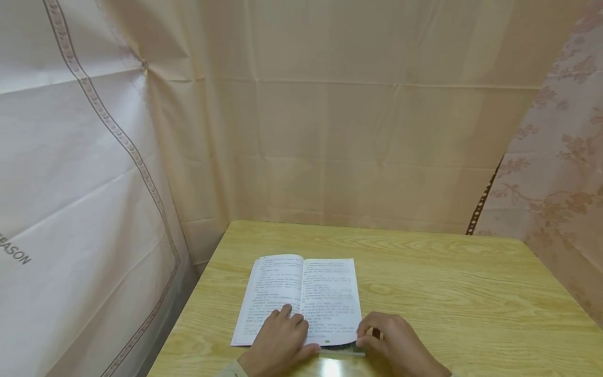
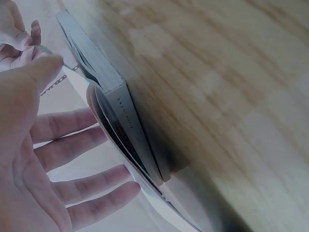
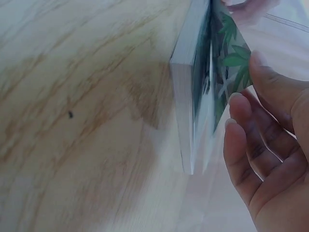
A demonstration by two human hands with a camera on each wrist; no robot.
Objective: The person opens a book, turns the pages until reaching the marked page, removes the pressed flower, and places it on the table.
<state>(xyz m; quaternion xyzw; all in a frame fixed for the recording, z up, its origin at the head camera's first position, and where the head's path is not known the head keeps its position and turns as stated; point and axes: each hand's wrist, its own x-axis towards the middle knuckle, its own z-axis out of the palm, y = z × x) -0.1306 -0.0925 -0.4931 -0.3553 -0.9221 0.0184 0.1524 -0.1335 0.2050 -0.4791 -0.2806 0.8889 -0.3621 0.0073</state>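
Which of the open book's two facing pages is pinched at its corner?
The right page: the right hand pinches its near outer corner, whereas the left page has the left hand resting on it.

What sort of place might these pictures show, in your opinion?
Probably a small screened-off space indoors: tan sheeting hangs behind the wood-grain table, a pale sheet on its left and a floral sheet on its right.

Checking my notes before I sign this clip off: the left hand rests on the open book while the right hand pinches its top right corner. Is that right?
Not quite: the head view shows the right hand at the bottom right corner of the open book, the one nearer the person. The left hand does rest on it.
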